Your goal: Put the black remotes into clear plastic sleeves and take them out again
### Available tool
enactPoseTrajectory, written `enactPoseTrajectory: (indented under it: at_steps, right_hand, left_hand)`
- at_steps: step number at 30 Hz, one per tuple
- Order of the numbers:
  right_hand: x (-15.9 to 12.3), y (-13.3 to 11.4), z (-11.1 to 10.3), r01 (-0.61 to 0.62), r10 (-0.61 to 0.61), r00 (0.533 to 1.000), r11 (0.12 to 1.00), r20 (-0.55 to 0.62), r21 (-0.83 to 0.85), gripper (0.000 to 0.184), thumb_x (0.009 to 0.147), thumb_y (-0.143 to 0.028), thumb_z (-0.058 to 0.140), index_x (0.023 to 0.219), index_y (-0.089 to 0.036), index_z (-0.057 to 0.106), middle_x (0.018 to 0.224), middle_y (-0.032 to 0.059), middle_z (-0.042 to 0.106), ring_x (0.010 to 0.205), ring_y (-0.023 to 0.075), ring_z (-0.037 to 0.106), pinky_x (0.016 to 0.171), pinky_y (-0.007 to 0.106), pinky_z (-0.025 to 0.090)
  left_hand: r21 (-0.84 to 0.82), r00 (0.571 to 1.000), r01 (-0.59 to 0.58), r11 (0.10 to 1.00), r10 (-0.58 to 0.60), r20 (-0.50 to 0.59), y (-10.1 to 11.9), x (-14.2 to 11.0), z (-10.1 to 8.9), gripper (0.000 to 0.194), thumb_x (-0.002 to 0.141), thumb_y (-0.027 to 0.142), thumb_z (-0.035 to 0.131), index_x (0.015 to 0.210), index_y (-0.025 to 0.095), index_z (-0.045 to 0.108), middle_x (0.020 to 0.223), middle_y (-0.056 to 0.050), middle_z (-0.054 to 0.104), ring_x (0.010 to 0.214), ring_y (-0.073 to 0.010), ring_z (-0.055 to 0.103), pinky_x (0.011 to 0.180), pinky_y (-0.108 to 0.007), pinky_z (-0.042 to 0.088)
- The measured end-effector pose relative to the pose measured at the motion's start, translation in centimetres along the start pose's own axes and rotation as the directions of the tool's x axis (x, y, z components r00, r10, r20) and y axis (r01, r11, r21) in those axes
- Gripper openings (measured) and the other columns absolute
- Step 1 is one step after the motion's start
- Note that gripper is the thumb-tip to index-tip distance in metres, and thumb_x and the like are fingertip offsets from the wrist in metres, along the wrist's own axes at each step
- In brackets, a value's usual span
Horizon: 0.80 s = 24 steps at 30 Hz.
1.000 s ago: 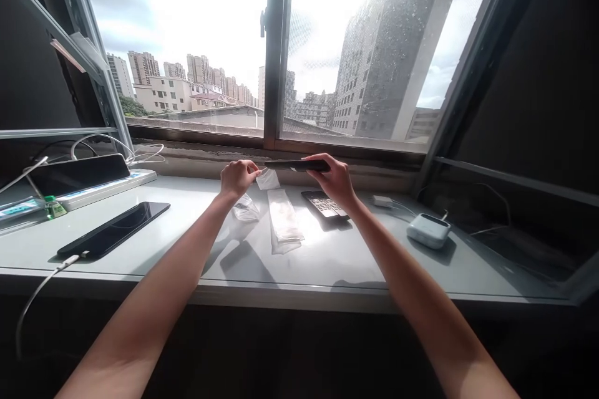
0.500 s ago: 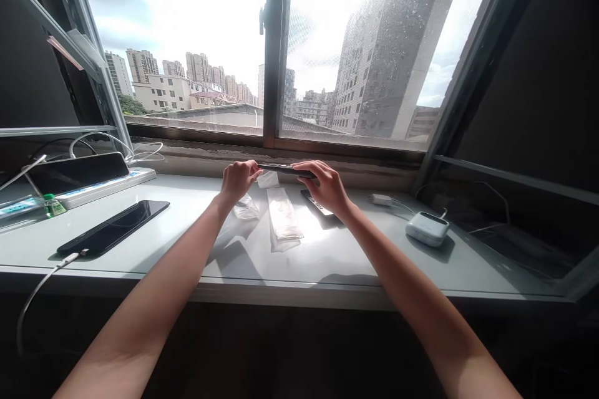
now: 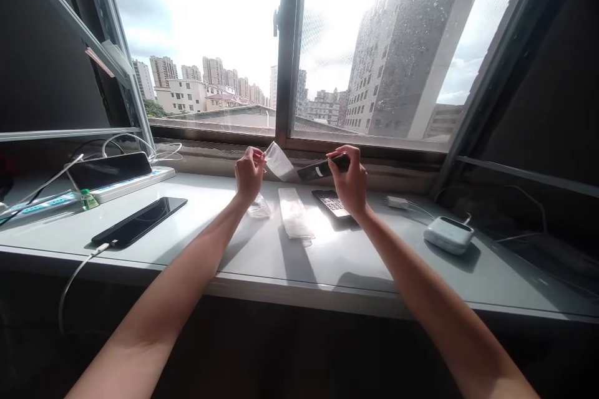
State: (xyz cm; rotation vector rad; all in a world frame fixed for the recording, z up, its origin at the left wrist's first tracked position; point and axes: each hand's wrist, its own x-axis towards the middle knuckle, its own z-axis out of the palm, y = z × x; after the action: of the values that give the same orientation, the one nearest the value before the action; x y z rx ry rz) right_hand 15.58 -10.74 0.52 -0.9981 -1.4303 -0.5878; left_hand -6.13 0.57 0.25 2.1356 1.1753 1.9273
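Holding one translucent bag [image 3: 279,163] and one black object [image 3: 309,173] are two hands [image 3: 249,173] [image 3: 352,184].

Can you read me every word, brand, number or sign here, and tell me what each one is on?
No text can be read in this view.
Calculator: any marks on its keys are too small.
Dark slim object in the right hand: its pale patch is too blurred.
White power strip: any print is too small.
Green bottle: any label is too small.
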Motion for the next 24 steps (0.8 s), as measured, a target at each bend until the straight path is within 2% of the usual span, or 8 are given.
enactPoseTrajectory:
  at_steps: [3,6,8,11,15,18,24]
  right_hand:
    - [-0.7,-0.4,0.2,0.196,-0.162,0.973,0.955,0.164,-0.223,0.019,0.098,-0.023,0.048,0.114,-0.025,0.058,0.104,0.0036,0.069,0.081,0.0181,0.064,0.067,0.028,0.043]
    - [-1.1,-0.7,0.4,0.406,-0.271,0.893,0.829,0.36,-0.385,0.021,0.099,-0.024,0.049,0.112,-0.026,0.065,0.097,0.0045,0.068,0.074,0.0163,0.06,0.061,0.029,0.035]
    - [-1.3,-0.7,0.5,0.472,-0.292,0.859,0.77,0.419,-0.431,0.021,0.099,-0.025,0.049,0.106,-0.026,0.068,0.09,0.0037,0.068,0.069,0.015,0.057,0.06,0.029,0.032]
    - [-1.4,-0.5,0.6,0.508,-0.307,0.839,0.737,0.45,-0.446,0.023,0.1,-0.026,0.048,0.096,-0.025,0.071,0.087,0.0032,0.068,0.066,0.0137,0.055,0.06,0.029,0.03]
    - [-1.5,-0.2,0.6,0.546,-0.317,0.807,0.721,0.498,-0.426,0.021,0.099,-0.029,0.052,0.111,-0.026,0.068,0.084,0.0026,0.068,0.065,0.0142,0.054,0.061,0.03,0.029]
    - [-1.7,-0.1,0.6,0.578,-0.346,0.784,0.709,0.515,-0.403,0.022,0.1,-0.031,0.05,0.11,-0.025,0.068,0.082,0.0016,0.069,0.065,0.0146,0.055,0.061,0.03,0.028]
    - [-1.8,0.2,0.8,0.544,-0.341,0.812,0.736,0.473,-0.403,0.022,0.101,-0.027,0.046,0.102,-0.022,0.067,0.076,0.0013,0.067,0.065,0.015,0.056,0.061,0.03,0.028]
  left_hand:
    - [-0.06,0.991,-0.117,0.991,0.121,0.065,1.5,-1.3,0.8,0.023,0.097,0.039,0.048,0.091,0.019,0.059,0.081,-0.003,0.071,0.062,-0.0136,0.066,0.061,-0.024,0.047]
    - [-0.071,0.965,-0.202,0.977,0.211,0.157,2.8,-2.7,1.6,0.024,0.096,0.039,0.05,0.089,0.019,0.06,0.081,-0.002,0.07,0.065,-0.0128,0.064,0.061,-0.023,0.045]
    - [-0.082,0.945,-0.246,0.966,0.257,0.202,3.3,-3.3,2.0,0.025,0.096,0.041,0.05,0.089,0.02,0.061,0.079,-0.001,0.069,0.064,-0.0124,0.063,0.06,-0.022,0.044]
    - [-0.127,0.927,-0.259,0.958,0.283,0.246,3.3,-3.7,2.3,0.026,0.096,0.042,0.05,0.088,0.02,0.062,0.071,0.0,0.067,0.06,-0.012,0.061,0.059,-0.022,0.043]
    - [-0.173,0.924,-0.219,0.96,0.261,0.279,3.4,-3.8,2.2,0.03,0.095,0.045,0.049,0.087,0.019,0.062,0.061,0.002,0.063,0.054,-0.0115,0.058,0.058,-0.022,0.042]
    - [-0.115,0.928,-0.217,0.969,0.242,0.282,3.9,-4.0,2.0,0.031,0.095,0.046,0.05,0.087,0.019,0.063,0.054,0.004,0.059,0.05,-0.011,0.055,0.055,-0.022,0.038]
    - [-0.086,0.922,-0.258,0.962,0.271,0.277,4.2,-4.2,2.0,0.029,0.094,0.044,0.052,0.085,0.02,0.064,0.054,0.005,0.058,0.05,-0.01,0.053,0.055,-0.021,0.036]
